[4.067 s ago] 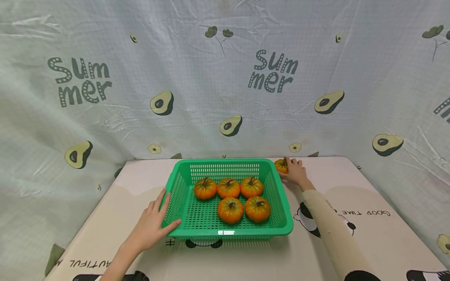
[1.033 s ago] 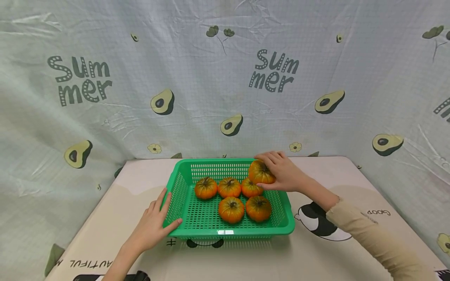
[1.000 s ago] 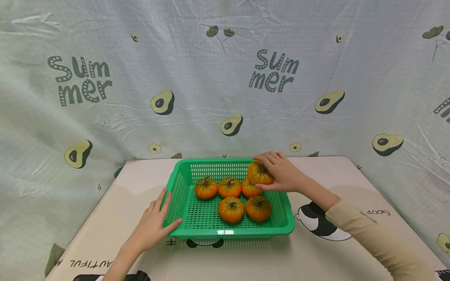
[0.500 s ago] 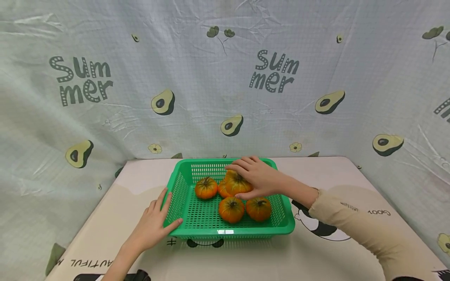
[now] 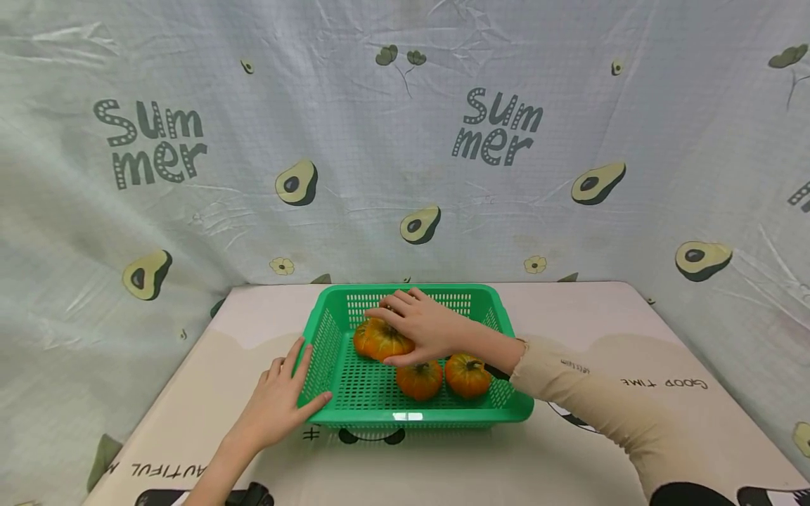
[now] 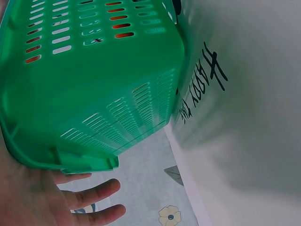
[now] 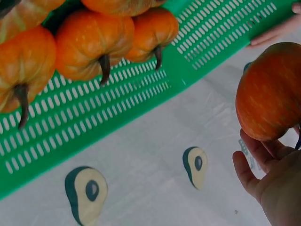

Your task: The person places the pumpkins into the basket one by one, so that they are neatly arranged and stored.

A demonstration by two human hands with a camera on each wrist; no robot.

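My right hand point(image 5: 430, 329) grips a small orange pumpkin point(image 5: 387, 342) over the left-middle part of a green plastic basket point(image 5: 354, 417). In the right wrist view the held pumpkin point(image 7: 270, 92) hangs apart from those in the basket, fingers of the right hand point(image 7: 282, 188) on it. Two pumpkins, one at front centre point(image 5: 420, 381) and one at front right point(image 5: 468, 377), sit stem up in the basket. Another pumpkin point(image 5: 361, 340) shows partly behind the held one; the rest of the back row is hidden by my hand. My left hand point(image 5: 273, 402) rests on the basket's left rim, fingers spread and straight.
The basket stands on a pale table point(image 5: 569, 309) with printed words and cartoon faces. A printed avocado sheet point(image 5: 354, 140) hangs behind it and at both sides. A dark object point(image 5: 253, 495) lies by the left forearm at the bottom edge.
My right hand took a pumpkin from the table behind the basket's right side, lifted it over the rim and carried it leftward above the others. My left hand has stayed on the rim.
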